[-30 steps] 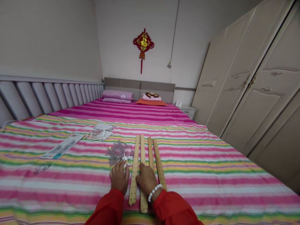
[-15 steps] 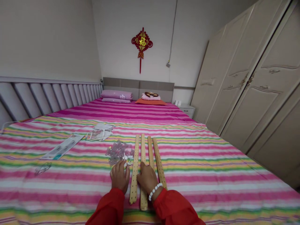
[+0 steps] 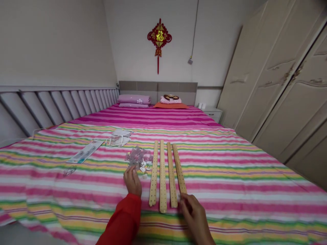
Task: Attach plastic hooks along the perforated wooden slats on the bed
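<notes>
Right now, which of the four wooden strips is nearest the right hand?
The rightmost strip: the right hand covers its near end, while the other three show both ends.

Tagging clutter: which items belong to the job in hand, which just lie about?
Likely in the job:
four perforated wooden strips, right hand at rightmost
small translucent pieces, left hand beside

Likely lying about:
long flat card
thin wiry tangle
whitish flat pile

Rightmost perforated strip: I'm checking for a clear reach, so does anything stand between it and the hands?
Nothing visible stands between the rightmost strip and the right hand, which is at its near end. Between it and the left hand, three other strips lie side by side.
</notes>
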Motion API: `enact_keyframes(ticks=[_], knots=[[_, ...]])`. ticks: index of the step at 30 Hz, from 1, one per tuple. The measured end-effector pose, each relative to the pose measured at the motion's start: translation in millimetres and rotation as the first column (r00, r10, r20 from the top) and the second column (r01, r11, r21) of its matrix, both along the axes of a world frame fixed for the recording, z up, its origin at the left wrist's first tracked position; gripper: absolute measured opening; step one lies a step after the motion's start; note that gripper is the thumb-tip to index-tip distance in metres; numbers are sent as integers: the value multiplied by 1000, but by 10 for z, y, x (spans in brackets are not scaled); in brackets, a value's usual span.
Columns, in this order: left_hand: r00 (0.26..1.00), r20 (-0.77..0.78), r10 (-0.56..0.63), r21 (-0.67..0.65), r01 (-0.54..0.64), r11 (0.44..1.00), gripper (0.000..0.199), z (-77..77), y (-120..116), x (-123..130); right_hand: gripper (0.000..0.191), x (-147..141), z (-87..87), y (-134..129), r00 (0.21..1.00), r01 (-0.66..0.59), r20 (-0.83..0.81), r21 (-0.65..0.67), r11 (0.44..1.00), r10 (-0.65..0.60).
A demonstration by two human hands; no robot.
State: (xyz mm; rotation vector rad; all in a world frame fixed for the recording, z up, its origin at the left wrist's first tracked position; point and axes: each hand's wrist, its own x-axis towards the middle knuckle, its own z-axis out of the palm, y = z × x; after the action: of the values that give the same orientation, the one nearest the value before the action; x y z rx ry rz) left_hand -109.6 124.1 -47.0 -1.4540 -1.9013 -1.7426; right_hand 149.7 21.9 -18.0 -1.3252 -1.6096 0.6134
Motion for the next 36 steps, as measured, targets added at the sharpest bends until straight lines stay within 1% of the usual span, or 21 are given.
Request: enact_keyframes(ticks=[2, 3, 5, 8, 11, 13, 15, 18, 20, 22, 25, 27, 29, 32, 34, 36], knots=[[998, 51, -19, 26, 18, 1000, 38, -12, -62, -15, 25, 99, -89, -102, 999, -1, -35, 43, 999, 3], [997, 63, -47, 29, 46, 999, 36, -24, -102, -15, 25, 141, -105, -142, 999, 0, -44, 68, 998, 3], [991, 47, -127, 16, 127, 992, 31, -52, -181, -5, 24, 207, -87, -199, 998, 20, -61, 117, 993, -13], [974, -25, -225, -65, 223, 973, 30, -84, -261, 25, 23, 237, 9, -243, 995, 48, -96, 150, 987, -34], [964, -33, -264, -116, 259, 959, 25, -92, -276, 50, 22, 204, 73, -273, 991, 54, -129, 151, 987, -34], [959, -1, -282, -101, 280, 955, 21, -85, -282, 60, 21, 181, 60, -297, 990, 40, -139, 154, 987, -18], [955, 31, -296, -79, 298, 951, 20, -67, -310, 67, 19, 174, 12, -323, 990, 18, -138, 147, 989, 3], [948, 35, -317, -59, 318, 946, 21, -19, -412, 80, 18, 189, -67, -349, 991, -1, -136, 114, 993, 17], [943, 13, -333, -51, 334, 941, 20, 17, -498, 98, 18, 193, -80, -348, 990, -9, -141, 92, 996, 21], [931, -9, -366, -59, 365, 929, 18, 52, -571, 125, 19, 174, -48, -331, 988, -21, -152, 68, 997, 31], [913, -10, -408, -67, 406, 911, 17, 113, -635, 172, 22, 110, 54, -294, 984, -50, -171, 33, 998, 55], [915, -8, -403, -38, 403, 915, 15, 170, -666, 197, 24, 67, 117, -276, 979, -76, -191, 5, 997, 76], [917, -41, -397, -7, 397, 918, 12, 244, -715, 222, 25, 42, 163, -266, 967, -105, -236, -33, 994, 94], [886, -153, -438, -2, 443, 896, 14, 363, -849, 308, 31, 47, 218, -253, 920, -162, -380, -137, 977, 100], [837, -233, -495, -17, 506, 863, 18, 429, -963, 425, 39, 64, 268, -234, 858, -230, -507, -238, 944, 82], [776, -304, -552, -33, 571, 820, 20, 475, -1071, 583, 48, 74, 329, -206, 781, -312, -623, -311, 898, 55]])
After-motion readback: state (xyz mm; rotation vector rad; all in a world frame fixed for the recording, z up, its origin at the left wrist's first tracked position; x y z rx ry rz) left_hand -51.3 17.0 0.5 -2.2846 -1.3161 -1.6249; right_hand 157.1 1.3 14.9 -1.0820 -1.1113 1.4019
